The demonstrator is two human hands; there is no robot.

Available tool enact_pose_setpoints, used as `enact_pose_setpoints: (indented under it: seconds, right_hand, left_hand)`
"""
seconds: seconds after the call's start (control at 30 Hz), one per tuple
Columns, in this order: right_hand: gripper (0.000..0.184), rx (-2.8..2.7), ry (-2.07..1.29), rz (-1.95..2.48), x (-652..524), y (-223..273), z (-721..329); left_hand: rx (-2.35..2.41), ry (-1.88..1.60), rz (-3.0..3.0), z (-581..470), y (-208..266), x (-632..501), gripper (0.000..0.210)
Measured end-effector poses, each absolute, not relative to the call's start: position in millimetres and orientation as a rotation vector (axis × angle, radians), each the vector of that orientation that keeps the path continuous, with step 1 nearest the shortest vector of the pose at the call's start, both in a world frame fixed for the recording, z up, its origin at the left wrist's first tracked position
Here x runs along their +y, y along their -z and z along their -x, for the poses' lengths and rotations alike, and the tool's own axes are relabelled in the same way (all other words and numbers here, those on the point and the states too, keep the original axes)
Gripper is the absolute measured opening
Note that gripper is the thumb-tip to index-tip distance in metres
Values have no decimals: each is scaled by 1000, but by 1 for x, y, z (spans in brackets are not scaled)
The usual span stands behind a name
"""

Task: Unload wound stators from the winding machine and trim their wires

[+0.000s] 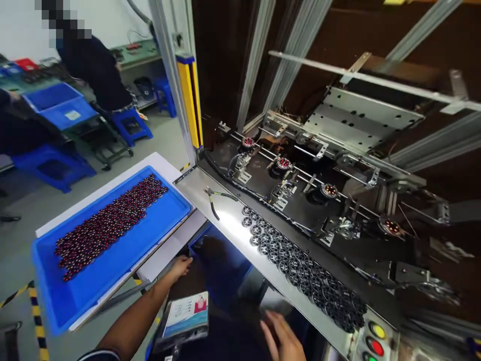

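Observation:
My left hand (181,265) hangs over my lap, between the blue tray and the metal ledge; its fingers are curled in and nothing shows in them. Low in the view, my right hand (283,336) holds nothing, its fingers apart, just short of the ledge (229,225). Rows of black and silver round parts (293,265) are stacked along that ledge. A pair of pliers (214,198) with green-black handles lies spread at its far left end. Left of me, the blue tray (165,225) carries many dark round parts (108,225) with red and copper-coloured spots.
Behind the ledge stands a machine with several round parts (329,190) mounted in a row. A yellow post (190,100) rises at its left corner. Yellow, red and green buttons (375,346) sit at lower right. Other people (93,70) and blue stools (131,125) are at left.

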State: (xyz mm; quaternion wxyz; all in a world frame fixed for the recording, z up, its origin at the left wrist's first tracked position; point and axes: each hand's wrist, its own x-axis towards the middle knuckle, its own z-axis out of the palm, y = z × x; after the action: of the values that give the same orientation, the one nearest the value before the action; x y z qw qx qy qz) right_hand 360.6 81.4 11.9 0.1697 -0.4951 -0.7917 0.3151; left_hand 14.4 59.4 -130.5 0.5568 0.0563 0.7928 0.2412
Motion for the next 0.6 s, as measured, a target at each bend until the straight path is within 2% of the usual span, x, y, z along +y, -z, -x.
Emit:
enact_pose_setpoints:
  seconds: [0.2,0.33,0.4,0.6]
  right_hand:
    - [33,-2559,-697,1004,208,-32,-240]
    - [41,-2635,-565,1148,273,-38,-149]
    - [46,-2672,-529,1282,291,-37,-127]
    - [50,-2882,-487,1446,307,-33,-125]
  left_hand:
    - [1921,-802,-201,13,90,51,28]
    - [1812,-865,-434,34,68,88,56]
    - [1738,-899,-536,47,58,107,64]
    - [1639,-1113,-556,64,45,141,59]
